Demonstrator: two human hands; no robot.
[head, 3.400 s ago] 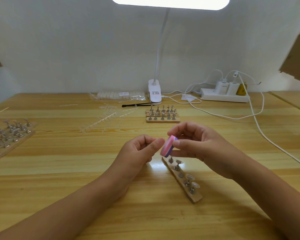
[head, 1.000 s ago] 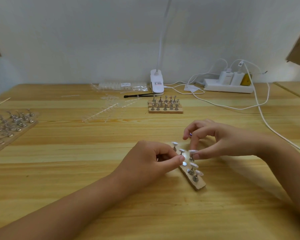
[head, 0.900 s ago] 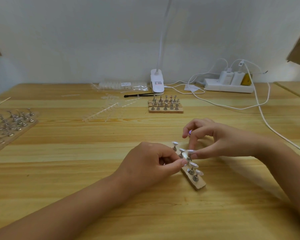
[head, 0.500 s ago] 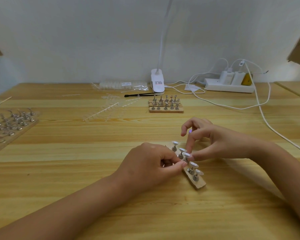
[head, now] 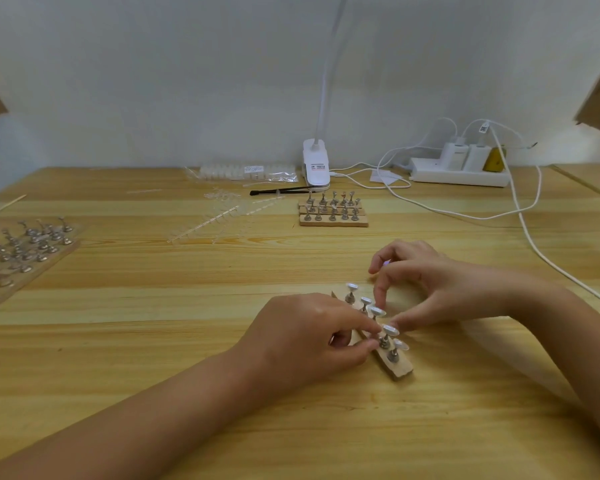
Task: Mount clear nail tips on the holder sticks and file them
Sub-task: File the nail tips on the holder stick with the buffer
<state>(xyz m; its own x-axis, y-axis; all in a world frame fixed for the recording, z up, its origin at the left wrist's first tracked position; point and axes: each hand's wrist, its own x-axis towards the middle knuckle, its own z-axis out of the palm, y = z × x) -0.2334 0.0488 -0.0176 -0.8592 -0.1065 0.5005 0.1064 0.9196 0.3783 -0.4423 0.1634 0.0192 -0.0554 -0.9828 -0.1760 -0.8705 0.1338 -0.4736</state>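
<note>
Since 3.4 s ago both hands are down from mid-air onto the wooden holder strip [head: 400,369], which lies slantwise on the table [head: 153,341] in front of the person. The pink-and-purple file block then in the right hand is out of sight, bar a purple sliver [head: 386,262] between that hand's curled fingers. The gap then in the row is filled: five holder sticks [head: 392,355] stand on the strip, each capped with a clear nail tip [head: 351,287]. Over the last second the left hand [head: 309,337] has slid one stick toward the near end; its thumb and forefinger now pinch the stem of the fourth holder stick [head: 383,342]. Right hand [head: 440,289]: thumb tip touches that stick's tip, forefinger arches down just beside the third; whether it pinches anything, cannot tell. Writing: the lamp clip [head: 316,164] carries a white label with a red band, print too small to read; same for the label on the bag of tips [head: 253,169] beside it. A QR tag [head: 484,127] hangs on a white cable above the power strip [head: 459,174].
</note>
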